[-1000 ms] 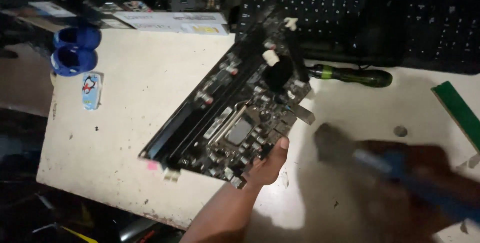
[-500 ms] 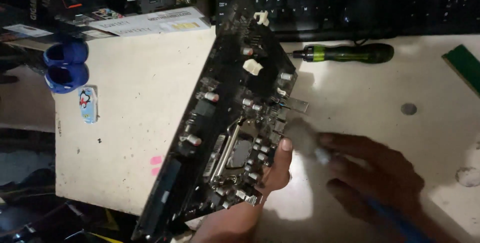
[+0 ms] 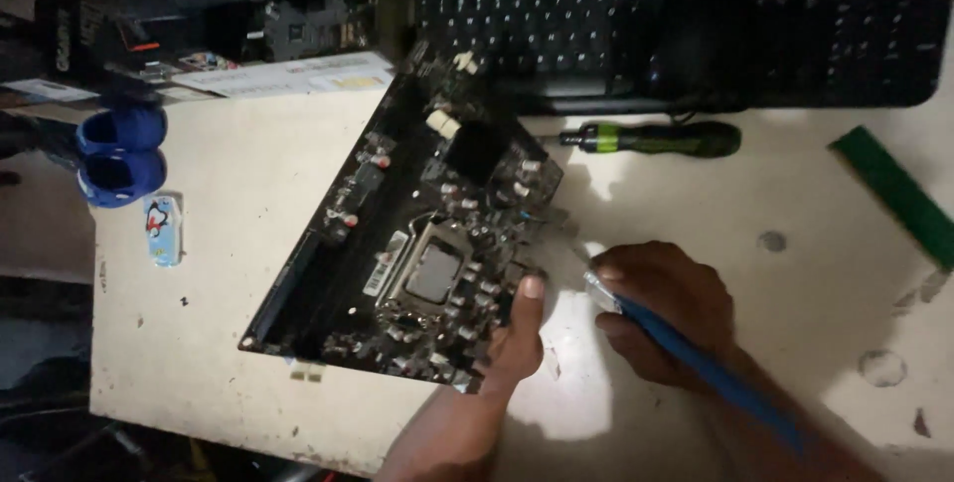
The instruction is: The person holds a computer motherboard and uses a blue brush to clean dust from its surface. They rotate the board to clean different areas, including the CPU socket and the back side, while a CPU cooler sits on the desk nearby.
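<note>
A dark motherboard is lying tilted across the middle of the pale surface, its square metal socket facing up near its lower right part. The left hand is gripping the board's lower right edge, thumb pressing on top beside the socket. The right hand is sitting just right of that edge, its fingers closing around a blue-handled brush whose metal ferrule is pointing toward the board; the bristle end is blurring against the board's rim. Behind the board, a green and black screwdriver is lying on the surface in front of a black keyboard. A green strip is resting at the far right. A small sticker and a blue round object are sitting at the left edge.
</note>
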